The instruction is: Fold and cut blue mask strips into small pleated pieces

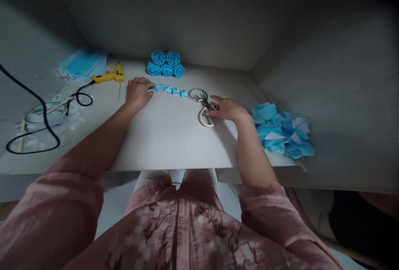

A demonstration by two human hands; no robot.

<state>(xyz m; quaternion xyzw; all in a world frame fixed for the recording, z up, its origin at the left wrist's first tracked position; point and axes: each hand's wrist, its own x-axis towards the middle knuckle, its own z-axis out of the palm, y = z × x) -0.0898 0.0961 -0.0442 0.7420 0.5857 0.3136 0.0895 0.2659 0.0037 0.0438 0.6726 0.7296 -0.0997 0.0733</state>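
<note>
My left hand [139, 92] rests on the white table, palm down, thumb apart from the fingers. Its fingertips are beside the left end of a row of small blue-and-white folded pieces [167, 90]; whether they touch the end piece is unclear. My right hand [229, 109] is over a pair of scissors [206, 117] with white handles, thumb and index finger spread about one handle. The scissors lie on the table, their blades over a roll of tape [190, 91]. Behind the row, several blue crepe-like rolled roses [167, 70] are stacked in two layers.
At the left back are a pile of blue face masks [82, 64] and a yellow glue gun [107, 77] with a black cord [46, 116]. Nearer lie sticks and clear plastic scraps [57, 116]. Blue paper-like flowers on sticks [283, 132] lie at the right. Grey walls enclose the table.
</note>
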